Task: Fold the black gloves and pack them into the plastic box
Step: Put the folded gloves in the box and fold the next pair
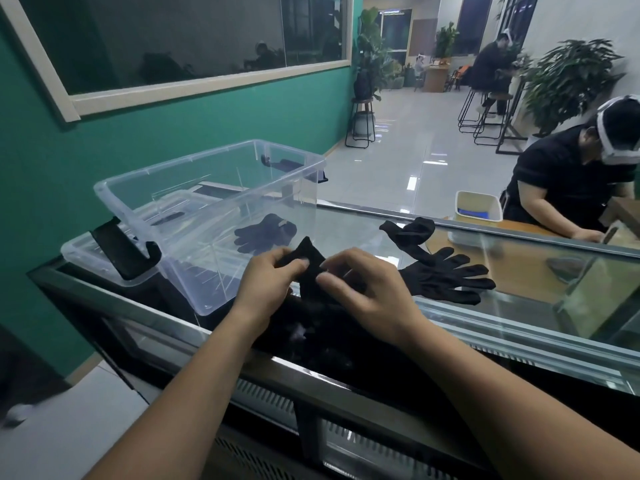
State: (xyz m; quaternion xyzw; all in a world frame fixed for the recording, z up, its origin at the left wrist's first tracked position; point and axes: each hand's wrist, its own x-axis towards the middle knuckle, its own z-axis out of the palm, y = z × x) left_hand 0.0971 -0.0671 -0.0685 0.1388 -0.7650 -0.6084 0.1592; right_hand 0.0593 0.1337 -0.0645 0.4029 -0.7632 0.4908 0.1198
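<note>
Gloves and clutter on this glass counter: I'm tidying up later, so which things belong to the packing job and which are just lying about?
Belongs to the job:
- glove being folded, held by left hand and right hand
- flat glove
- crumpled glove
- glove in the box
- plastic box

Just lying about:
- box lid under the box
- white tub
- potted plant

— What does the wearer have on?
— Nothing shows on either forearm: both run bare from the bottom edge of the frame to the wrists, no sleeves or cuffs in view.
— Rings, a watch?
— None visible on the left hand or the right hand. The fingernails are short and unpainted.
</note>
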